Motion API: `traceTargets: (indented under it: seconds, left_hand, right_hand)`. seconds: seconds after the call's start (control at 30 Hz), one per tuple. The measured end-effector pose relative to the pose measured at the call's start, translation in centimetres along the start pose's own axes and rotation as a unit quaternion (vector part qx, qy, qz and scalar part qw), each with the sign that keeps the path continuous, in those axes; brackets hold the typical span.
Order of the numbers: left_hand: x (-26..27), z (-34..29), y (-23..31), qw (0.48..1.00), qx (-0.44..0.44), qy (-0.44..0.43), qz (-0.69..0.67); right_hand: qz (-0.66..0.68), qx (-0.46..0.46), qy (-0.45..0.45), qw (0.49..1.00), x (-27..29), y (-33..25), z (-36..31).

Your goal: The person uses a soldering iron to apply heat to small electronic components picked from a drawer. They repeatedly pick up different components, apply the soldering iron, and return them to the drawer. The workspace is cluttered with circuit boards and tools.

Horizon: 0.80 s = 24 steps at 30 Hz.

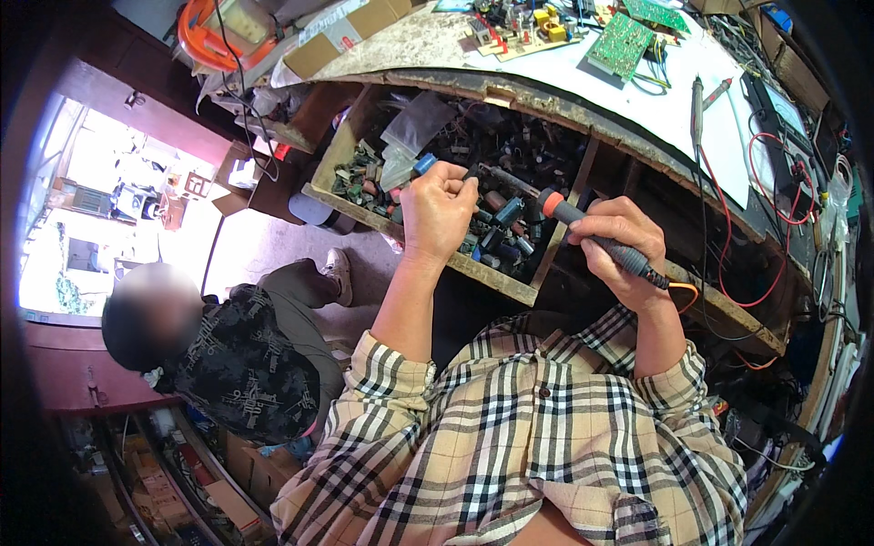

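Note:
My right hand (624, 241) grips a soldering iron (566, 211) with a dark grey handle, an orange-red collar and a cord at its rear. The iron's metal shaft points left, toward the fingertips of my left hand (439, 209). That hand is closed in a pinch, with a small dark piece at the fingertips too small to name. A blue cylinder (424, 164) shows just past its knuckles; whether the hand touches it, I cannot tell. Both hands are over an open wooden drawer (492, 280), which holds many loose capacitors and other electronic parts (510, 218).
Above the drawer, the worktop (510, 77) carries green circuit boards (619, 45) and test probes (697, 114). A red lead (726, 273) hangs over its right edge. A plastic bag (414, 127) lies in the drawer. At left, another person (246, 364) is low to the floor.

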<state>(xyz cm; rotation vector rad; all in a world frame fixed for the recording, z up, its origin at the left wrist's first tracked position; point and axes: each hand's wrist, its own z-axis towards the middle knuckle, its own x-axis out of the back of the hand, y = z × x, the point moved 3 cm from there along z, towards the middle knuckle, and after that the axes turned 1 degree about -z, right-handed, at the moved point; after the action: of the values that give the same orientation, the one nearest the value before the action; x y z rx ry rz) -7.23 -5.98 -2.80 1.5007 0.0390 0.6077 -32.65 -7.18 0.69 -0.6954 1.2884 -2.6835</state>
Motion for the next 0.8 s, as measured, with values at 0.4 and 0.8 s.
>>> traceTargets:
  seconds: [0.4,0.8]
  left_hand:
    - [0.06,-0.01,0.23,1.0,0.002,0.002,0.026]
    - [0.17,-0.03,0.21,1.0,-0.002,0.004,0.02]
  right_hand:
    - [0.002,0.0,-0.013,1.0,-0.09,-0.39,0.15]
    - [-0.008,0.005,-0.007,1.0,-0.19,-0.36,0.15]
